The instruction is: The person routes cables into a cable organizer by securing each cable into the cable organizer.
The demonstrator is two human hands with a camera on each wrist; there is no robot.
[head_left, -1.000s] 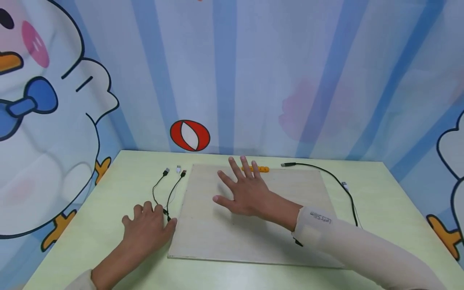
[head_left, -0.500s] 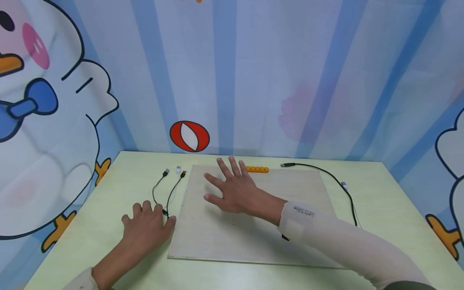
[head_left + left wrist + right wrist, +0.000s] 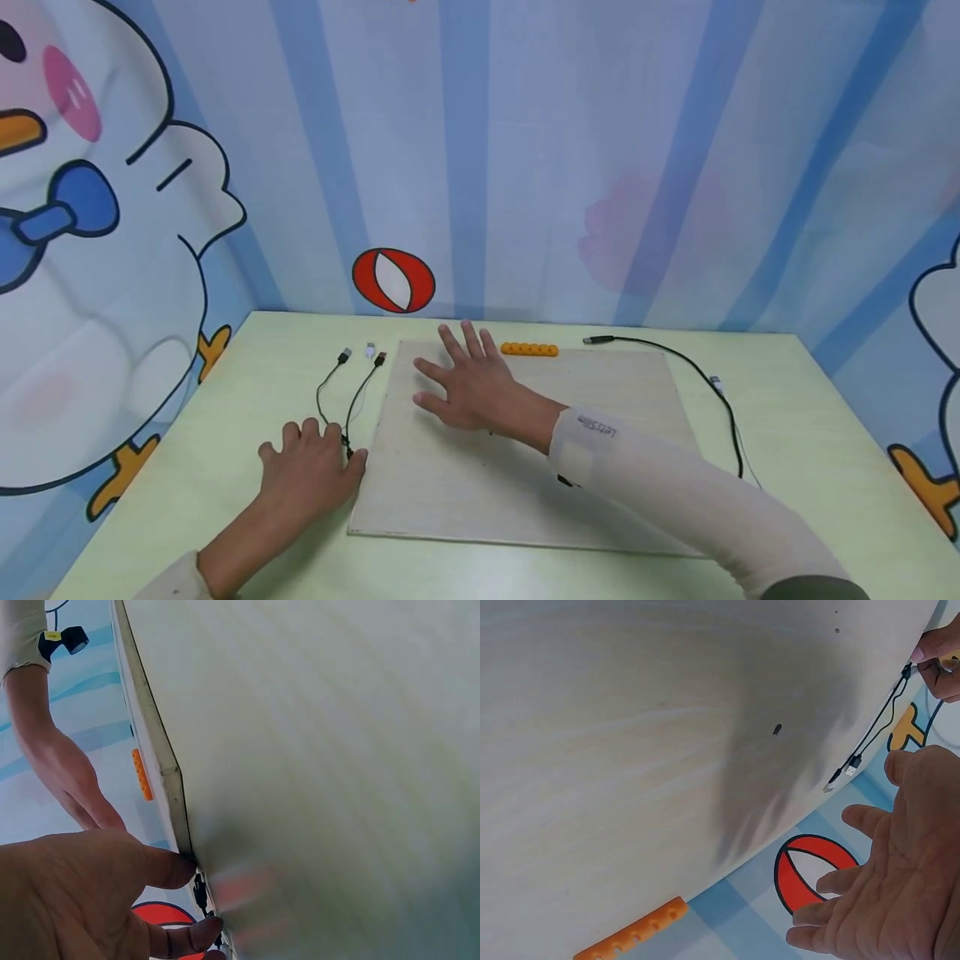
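My left hand (image 3: 309,473) rests on the table just left of a thin flat board (image 3: 450,496), fingers bent and spread, thumb at the board's edge. Small black USB cables (image 3: 362,390) run from beside its thumb and fingertips toward the back. Their near ends are partly hidden; in the left wrist view the cables (image 3: 200,894) show in the gap between thumb and index finger. Over the board's left part hovers my right hand (image 3: 474,390), palm down, fingers spread, holding nothing. In the right wrist view, its shadow falls on the board beside the hand (image 3: 911,874).
At the board's back edge lies an orange strip with holes (image 3: 529,349). A longer black cable (image 3: 697,371) curves along the right side, with a white USB plug (image 3: 716,384) beside it. Another white plug (image 3: 371,350) lies at the back left. A printed curtain (image 3: 525,167) stands behind the table.
My right hand has moved left over the board, uncovering the orange strip. The left hand stays in nearly the same place.
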